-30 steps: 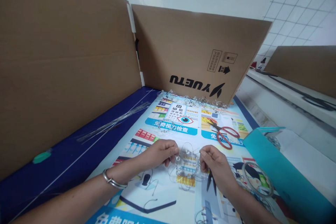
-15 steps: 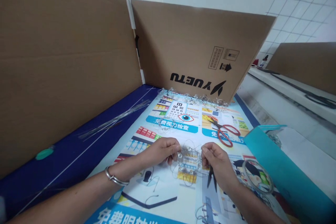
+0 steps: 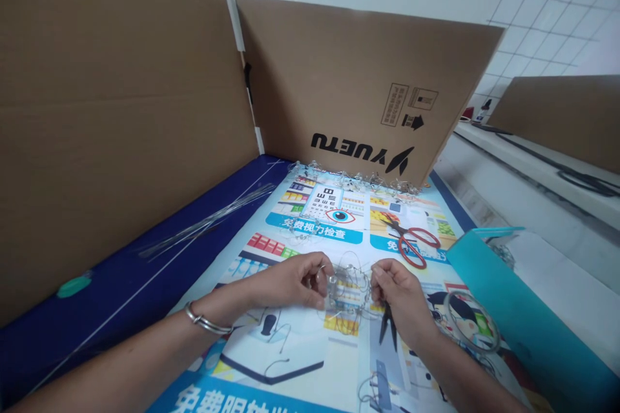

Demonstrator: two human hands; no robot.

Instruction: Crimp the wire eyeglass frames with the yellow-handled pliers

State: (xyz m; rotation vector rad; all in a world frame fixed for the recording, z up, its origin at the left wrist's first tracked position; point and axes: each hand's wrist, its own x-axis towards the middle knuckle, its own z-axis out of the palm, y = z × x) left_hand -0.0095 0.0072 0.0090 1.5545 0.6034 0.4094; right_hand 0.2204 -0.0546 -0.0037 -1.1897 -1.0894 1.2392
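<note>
Between my hands is a looped piece of thin wire with clear beads (image 3: 346, 290), held just above the printed sheet. My left hand (image 3: 303, 281) has its fingers curled at the left end of it, the thumb lower than the forefinger. At the right end, my right hand (image 3: 400, 297) pinches the wire between thumb and fingers. Dark pointed tool tips (image 3: 387, 328) show below my right hand, which hides the rest of that tool. Beyond lie red-handled scissors (image 3: 414, 245) with their blades slightly apart.
Cardboard panels (image 3: 358, 77) stand behind and at the left. More beaded wire pieces (image 3: 358, 182) line the back of the printed sheet (image 3: 285, 368). Straight wires (image 3: 208, 222) lie on the left. A turquoise box (image 3: 527, 310) and a clear ring-shaped coil (image 3: 472, 322) are at the right.
My left hand's thumb has dropped away from the forefinger, so the fingers look looser. My right hand keeps its pinch in nearly the same place. The view has shifted slightly.
</note>
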